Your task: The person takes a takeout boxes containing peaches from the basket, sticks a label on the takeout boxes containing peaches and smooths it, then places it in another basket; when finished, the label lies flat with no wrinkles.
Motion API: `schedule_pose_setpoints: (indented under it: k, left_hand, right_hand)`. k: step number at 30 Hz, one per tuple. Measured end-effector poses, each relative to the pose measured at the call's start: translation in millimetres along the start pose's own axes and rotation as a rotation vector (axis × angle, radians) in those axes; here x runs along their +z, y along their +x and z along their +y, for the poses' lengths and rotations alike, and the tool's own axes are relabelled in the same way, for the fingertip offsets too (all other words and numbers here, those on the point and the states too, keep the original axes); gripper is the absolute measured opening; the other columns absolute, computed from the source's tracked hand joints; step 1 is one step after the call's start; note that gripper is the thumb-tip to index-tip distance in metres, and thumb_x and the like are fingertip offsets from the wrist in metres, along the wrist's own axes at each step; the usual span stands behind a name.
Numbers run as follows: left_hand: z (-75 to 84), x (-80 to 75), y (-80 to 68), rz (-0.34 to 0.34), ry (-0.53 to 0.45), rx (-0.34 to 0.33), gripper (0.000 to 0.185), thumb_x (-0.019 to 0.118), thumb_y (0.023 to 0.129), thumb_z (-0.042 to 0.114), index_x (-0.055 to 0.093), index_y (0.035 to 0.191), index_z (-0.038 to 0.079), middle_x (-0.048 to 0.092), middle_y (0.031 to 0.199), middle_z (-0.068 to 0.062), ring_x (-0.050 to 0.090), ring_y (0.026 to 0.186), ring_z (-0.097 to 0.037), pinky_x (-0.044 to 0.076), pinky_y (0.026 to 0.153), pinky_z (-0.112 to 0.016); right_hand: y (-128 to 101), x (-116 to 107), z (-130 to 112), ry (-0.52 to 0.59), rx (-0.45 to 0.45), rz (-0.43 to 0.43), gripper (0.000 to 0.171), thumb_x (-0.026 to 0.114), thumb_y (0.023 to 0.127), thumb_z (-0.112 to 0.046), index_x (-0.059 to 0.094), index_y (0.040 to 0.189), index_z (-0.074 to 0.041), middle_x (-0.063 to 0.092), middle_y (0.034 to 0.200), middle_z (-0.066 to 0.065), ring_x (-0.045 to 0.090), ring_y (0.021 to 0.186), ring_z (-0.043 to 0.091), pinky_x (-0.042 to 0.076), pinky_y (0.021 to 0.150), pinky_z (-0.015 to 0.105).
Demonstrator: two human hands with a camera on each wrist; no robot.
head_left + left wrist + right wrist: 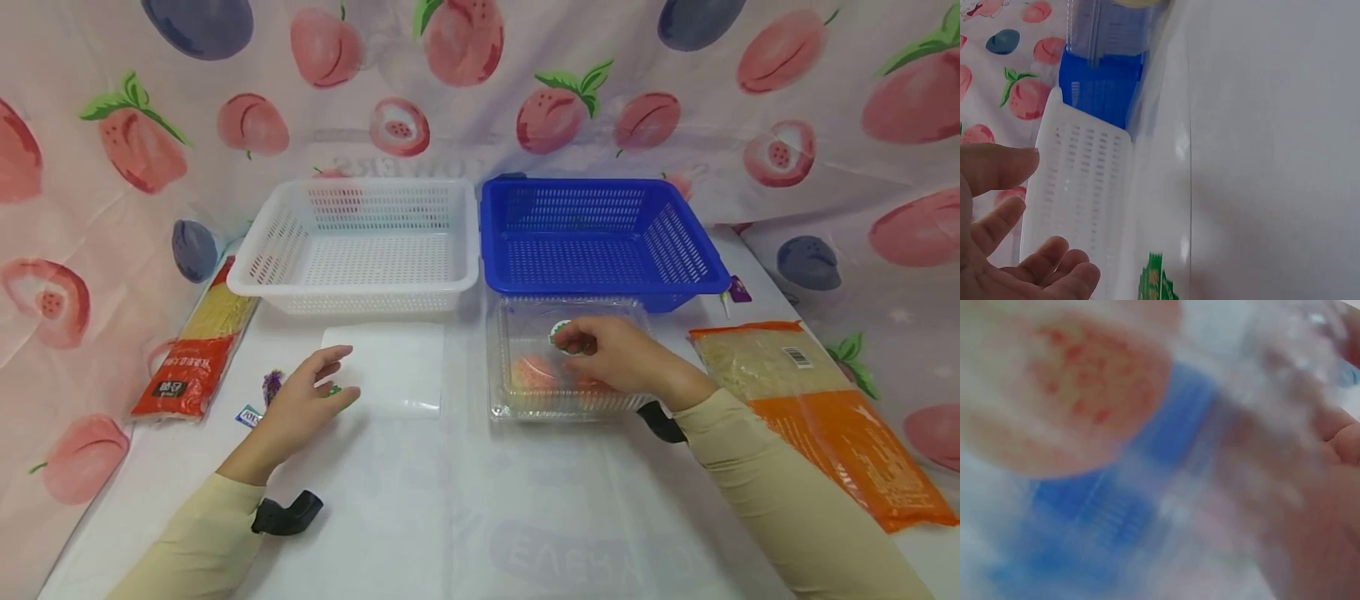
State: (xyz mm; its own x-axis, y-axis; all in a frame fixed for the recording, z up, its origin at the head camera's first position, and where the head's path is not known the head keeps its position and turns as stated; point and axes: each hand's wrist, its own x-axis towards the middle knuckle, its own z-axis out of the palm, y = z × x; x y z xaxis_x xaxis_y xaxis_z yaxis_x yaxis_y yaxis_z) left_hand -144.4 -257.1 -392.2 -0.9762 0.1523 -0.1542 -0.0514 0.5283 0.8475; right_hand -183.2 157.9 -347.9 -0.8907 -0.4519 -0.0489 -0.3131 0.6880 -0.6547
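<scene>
My left hand (296, 404), fingers spread and relaxed, hovers at the left edge of a flat white sheet or bag (397, 367). A small green label (1157, 284) shows on this white item in the left wrist view. At the right, my right hand (611, 354) is over a clear plastic clamshell box (513, 321), thumb and fingers loosely bent with a gap between. Its fingertips are by the round green-and-white sticker (557, 332) on the lid; contact is unclear. Inside sit round reddish-orange items (1091, 387), blurred in the right wrist view.
Behind stand a white perforated basket (360, 290) and a blue one (600, 287), side by side. A red-and-yellow noodle packet (183, 375) lies at far left, with small wrappers (249, 415) nearby. An orange packet (832, 425) lies at right, a purple wrapper (738, 290) behind it.
</scene>
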Motion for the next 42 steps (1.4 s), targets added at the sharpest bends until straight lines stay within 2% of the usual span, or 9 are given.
schedule_pose_setpoints:
  k: [7, 12, 17, 23, 30, 35, 42]
  left_hand:
    - [16.6, 28.0, 4.7, -0.053, -0.063, 0.106, 0.060, 0.067, 0.095, 0.012, 0.039, 0.148, 0.001, 0.039, 0.152, -0.020, 0.037, 0.140, -0.038, 0.033, 0.113, -0.051]
    - [27.0, 44.8, 9.4, -0.105, -0.124, 0.163, 0.059, 0.067, 0.095, 0.013, 0.042, 0.146, -0.001, 0.041, 0.151, -0.020, 0.040, 0.138, -0.038, 0.035, 0.112, -0.049]
    - [36.7, 61.9, 16.0, -0.157, -0.149, 0.182, 0.060, 0.068, 0.095, 0.017, 0.043, 0.147, 0.002, 0.042, 0.151, -0.020, 0.042, 0.137, -0.038, 0.035, 0.111, -0.051]
    - [49.3, 81.9, 26.5, -0.207, -0.174, 0.176, 0.062, 0.069, 0.096, 0.021, 0.041, 0.151, 0.010, 0.042, 0.150, -0.022, 0.045, 0.135, -0.038, 0.042, 0.106, -0.052]
    - [61.0, 99.1, 36.0, -0.235, -0.223, 0.162, 0.064, 0.069, 0.096, 0.022, 0.040, 0.153, 0.015, 0.042, 0.150, -0.022, 0.050, 0.131, -0.035, 0.044, 0.104, -0.051]
    - [64.9, 108.4, 42.0, -0.252, -0.258, 0.155, 0.067, 0.070, 0.095, 0.022, 0.037, 0.154, 0.018, 0.041, 0.151, -0.021, 0.052, 0.129, -0.034, 0.045, 0.103, -0.051]
    - [69.9, 117.2, 46.6, -0.268, -0.270, 0.140, 0.072, 0.071, 0.094, 0.019, 0.035, 0.156, 0.020, 0.041, 0.151, -0.021, 0.053, 0.128, -0.035, 0.046, 0.102, -0.050]
  right_hand:
    - [-25.7, -19.8, 2.4, 0.057, 0.078, 0.071, 0.037, 0.070, 0.093, -0.015, 0.065, 0.128, -0.006, 0.066, 0.123, 0.012, 0.061, 0.109, 0.031, 0.050, 0.094, 0.049]
    - [-42.5, -29.1, 8.9, 0.035, 0.098, 0.108, 0.043, 0.069, 0.094, -0.018, 0.061, 0.135, -0.004, 0.062, 0.129, 0.017, 0.057, 0.116, 0.035, 0.048, 0.096, 0.053]
    - [-55.3, -33.6, 20.8, 0.019, 0.144, 0.146, 0.046, 0.068, 0.096, -0.022, 0.059, 0.138, -0.005, 0.058, 0.137, 0.019, 0.054, 0.118, 0.039, 0.046, 0.097, 0.057]
    - [-65.5, -33.9, 36.8, 0.062, 0.221, 0.190, 0.051, 0.068, 0.097, -0.032, 0.056, 0.141, -0.008, 0.051, 0.144, 0.018, 0.048, 0.122, 0.042, 0.043, 0.098, 0.060]
    - [-64.3, -25.9, 45.5, 0.005, 0.117, 0.297, 0.043, 0.072, 0.095, -0.022, 0.063, 0.132, -0.003, 0.061, 0.132, 0.020, 0.055, 0.112, 0.039, 0.044, 0.094, 0.056]
    - [-52.3, -20.5, 37.0, -0.013, 0.080, 0.260, 0.042, 0.072, 0.094, -0.023, 0.064, 0.132, -0.005, 0.062, 0.132, 0.017, 0.056, 0.113, 0.040, 0.046, 0.094, 0.057]
    - [-30.9, -9.1, 25.9, 0.011, 0.011, 0.201, 0.041, 0.071, 0.093, -0.014, 0.064, 0.131, -0.002, 0.064, 0.128, 0.018, 0.056, 0.114, 0.039, 0.046, 0.094, 0.056]
